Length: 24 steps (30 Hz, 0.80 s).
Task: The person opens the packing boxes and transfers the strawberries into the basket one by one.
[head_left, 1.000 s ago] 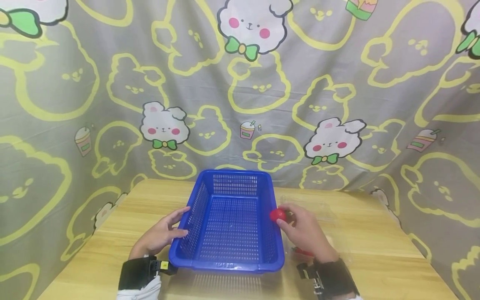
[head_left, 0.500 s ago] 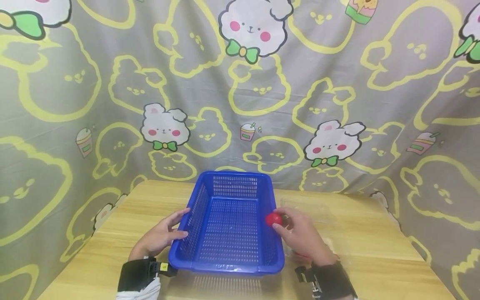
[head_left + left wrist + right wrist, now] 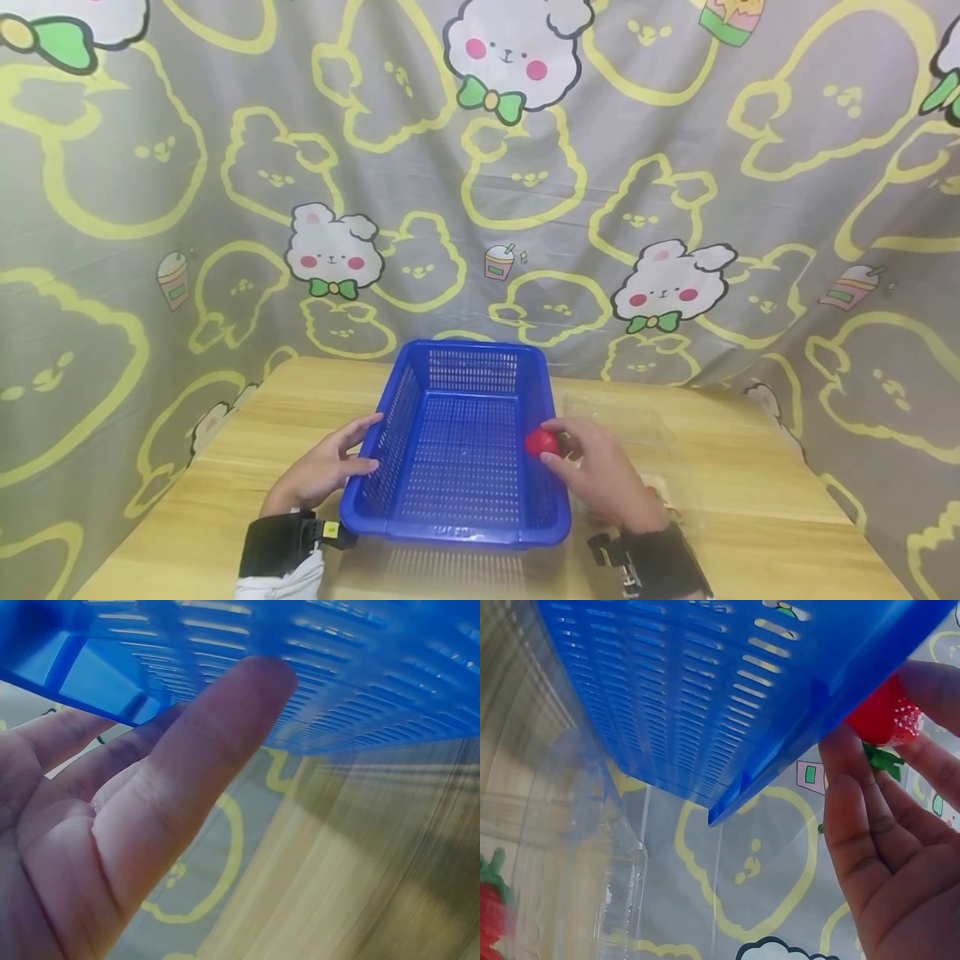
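Edges berry (image 3: pixel 540 443) further over basket (image 3: pixel 461 532), pinched in right fingers (image 3: pixel 573 428), with left fingers (image 3: pixel 206 742) wide against basket; looks basically there, unreleased.

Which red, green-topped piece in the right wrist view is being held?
The strawberry at upper right, pinched by the right hand; the red piece at lower left is untouched.

Your light wood-grain table (image 3: pixel 772 483) carries a blue perforated plastic basket (image 3: pixel 459 532), set between the left and right edges with its far end near the back edge; a clear plastic container (image 3: pixel 626 862) lies toward the right edge.
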Available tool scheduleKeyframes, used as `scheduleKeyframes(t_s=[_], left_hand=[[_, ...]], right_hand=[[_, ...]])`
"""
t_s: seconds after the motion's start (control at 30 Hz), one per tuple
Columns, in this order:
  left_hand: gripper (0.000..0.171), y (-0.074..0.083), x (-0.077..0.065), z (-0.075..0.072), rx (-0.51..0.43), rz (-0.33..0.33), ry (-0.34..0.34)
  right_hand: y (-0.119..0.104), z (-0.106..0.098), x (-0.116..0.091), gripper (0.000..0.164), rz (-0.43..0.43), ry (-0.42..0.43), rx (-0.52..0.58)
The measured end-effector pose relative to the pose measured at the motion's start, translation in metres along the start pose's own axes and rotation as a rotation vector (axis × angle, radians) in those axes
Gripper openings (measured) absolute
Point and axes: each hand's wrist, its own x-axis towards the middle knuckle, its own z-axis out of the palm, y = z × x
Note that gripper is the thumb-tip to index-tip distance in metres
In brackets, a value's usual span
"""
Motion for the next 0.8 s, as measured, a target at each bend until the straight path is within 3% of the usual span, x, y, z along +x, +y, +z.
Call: scheduleKeyframes(t_s=[0.27,0.8], left_hand=[[0.071,0.001,-0.001,0.0,0.002,0.002,0.0],[0.071,-0.001,0.0,0.0,0.006,-0.009,0.016]], right_hand=[[-0.005,0.007,-0.001,0.035,0.014,-0.026,-0.007],[-0.004,0.014,-0.001,0.034,-0.192,0.01,-0.034]])
